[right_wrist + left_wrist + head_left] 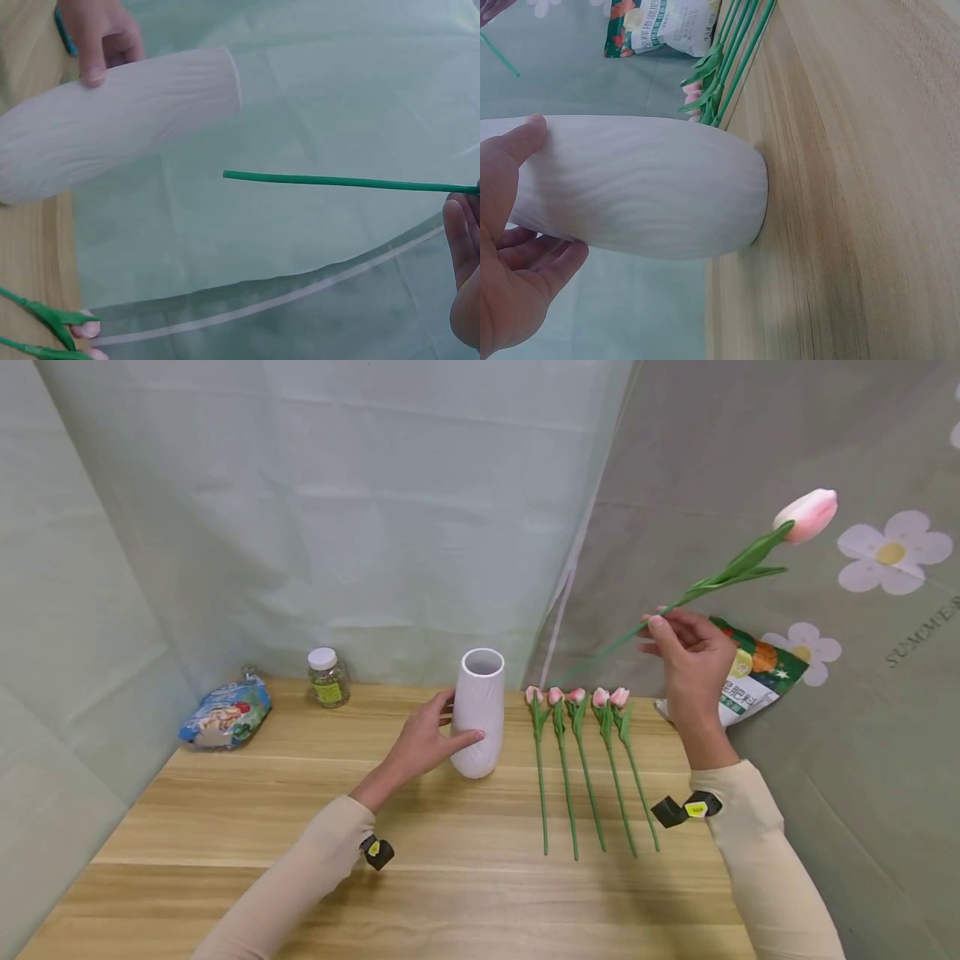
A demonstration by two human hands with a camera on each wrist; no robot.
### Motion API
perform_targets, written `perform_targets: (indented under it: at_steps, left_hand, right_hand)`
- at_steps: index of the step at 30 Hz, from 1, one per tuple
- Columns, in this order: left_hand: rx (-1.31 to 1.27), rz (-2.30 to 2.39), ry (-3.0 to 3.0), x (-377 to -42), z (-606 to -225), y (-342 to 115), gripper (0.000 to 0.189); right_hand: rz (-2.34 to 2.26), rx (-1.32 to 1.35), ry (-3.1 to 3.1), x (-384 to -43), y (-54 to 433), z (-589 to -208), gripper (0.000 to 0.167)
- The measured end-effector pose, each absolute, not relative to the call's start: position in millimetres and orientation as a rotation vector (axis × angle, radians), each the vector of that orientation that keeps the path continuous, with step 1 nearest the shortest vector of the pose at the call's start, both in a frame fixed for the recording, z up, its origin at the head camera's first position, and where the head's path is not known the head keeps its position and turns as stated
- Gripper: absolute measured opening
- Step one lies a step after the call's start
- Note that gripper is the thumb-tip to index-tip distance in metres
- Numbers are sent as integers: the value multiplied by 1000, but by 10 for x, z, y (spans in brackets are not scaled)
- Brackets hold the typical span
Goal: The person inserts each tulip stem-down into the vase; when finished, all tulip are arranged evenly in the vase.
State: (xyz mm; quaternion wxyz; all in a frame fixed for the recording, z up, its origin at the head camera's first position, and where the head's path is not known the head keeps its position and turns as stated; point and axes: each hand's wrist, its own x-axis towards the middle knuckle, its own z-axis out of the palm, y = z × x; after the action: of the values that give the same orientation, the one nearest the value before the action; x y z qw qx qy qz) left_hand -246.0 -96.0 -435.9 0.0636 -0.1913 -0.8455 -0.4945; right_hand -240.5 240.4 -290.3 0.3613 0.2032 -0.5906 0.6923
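Observation:
A white ribbed vase (480, 718) stands upright on the wooden table, its round mouth facing up. My left hand (427, 739) grips it from the left, thumb across the front and fingers round the back, as the left wrist view of the vase (652, 187) also shows. Raised at the right, my right hand (693, 664) pinches the green stem of a pink tulip (806, 516). The flower points up and to the right. In the right wrist view the bare stem end (300, 179) points toward the vase mouth, apart from it.
Several pink tulips (577, 752) lie in a row right of the vase, heads toward the wall. A fertilizer bag (750, 693) leans behind my right hand. A white-lidded jar (327, 677) and a blue packet (227, 712) stand at the back left. Fabric walls border the table (465, 877).

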Motion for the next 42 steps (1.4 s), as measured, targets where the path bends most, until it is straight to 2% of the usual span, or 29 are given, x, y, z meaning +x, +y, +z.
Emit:
perform_targets:
  at_steps: [8, 18, 21, 24, 31, 42]
  left_hand:
    - [-582, -1487, -2552, -2463, -4362, -956, 79]
    - [-570, -1484, -2560, -2456, -4359, -967, 80]
    - [-574, -1482, -2561, -2464, -4372, -965, 80]
    - [-578, -1482, -2561, -2467, -4381, -963, 80]
    - [-572, -1479, -2574, -2449, -4362, -953, 81]
    - [-579, -1478, -2561, -2463, -4383, -958, 81]
  right_hand:
    - [1829, 561, -1405, -2415, 2351, -2735, 22]
    - [1960, 601, -1306, -2442, 2175, -2604, 15]
    - [1935, 609, -1333, -2464, 2098, -2596, 17]
    - [1917, 620, -1361, -2485, 2012, -2594, 26]
    - [1947, 641, -1420, -2544, 1823, -2655, 15]
    - [1976, 604, -1553, -2641, 1632, -2858, 24]
